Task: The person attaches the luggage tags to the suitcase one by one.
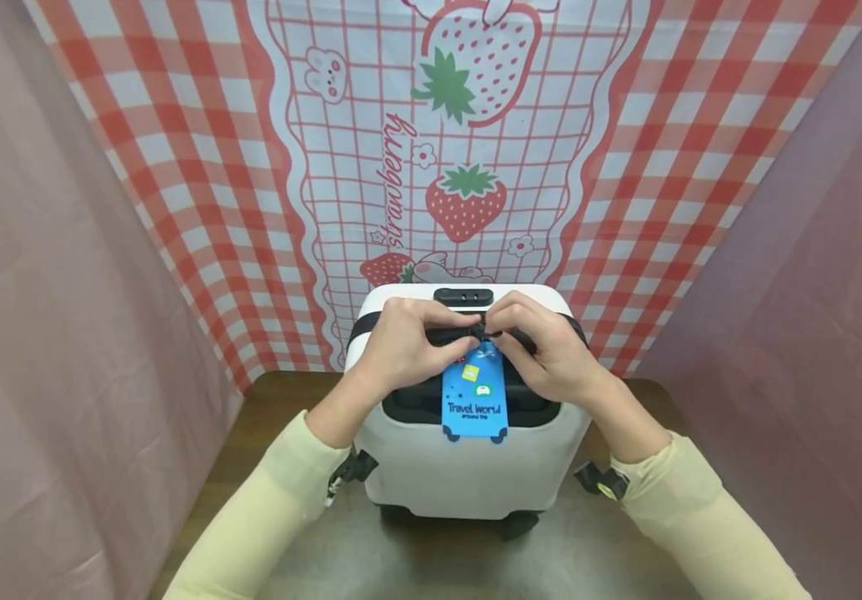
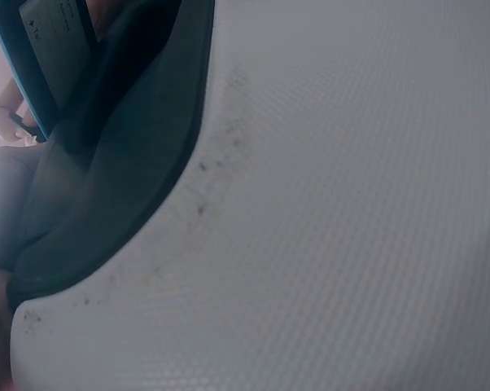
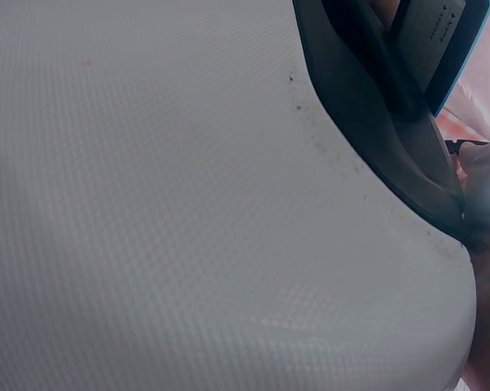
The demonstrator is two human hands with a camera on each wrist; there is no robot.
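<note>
A white hard-shell suitcase point(image 1: 468, 475) stands upright in the head view, with a blue luggage tag point(image 1: 474, 421) hanging at its black carry handle point(image 1: 442, 335). Over the handle, my left hand point(image 1: 399, 346) pinches the tag's black strap point(image 1: 480, 330) between thumb and fingers. From the other side my right hand point(image 1: 543, 346) pinches the same strap, the fingertips of both hands nearly meeting. The strap's ends are mostly hidden by the fingers. Both wrist views show the tag's white name card, the tag point(image 2: 58, 65) at upper left in one and the tag point(image 3: 444, 49) at upper right in the other.
A black combination lock point(image 1: 463, 297) sits on the suitcase behind the handle. Brown wooden tabletop point(image 1: 281, 467) lies under the case. Behind it hangs a red-checked strawberry cloth point(image 1: 371, 167), with pinkish curtains point(image 1: 78, 333) on both sides.
</note>
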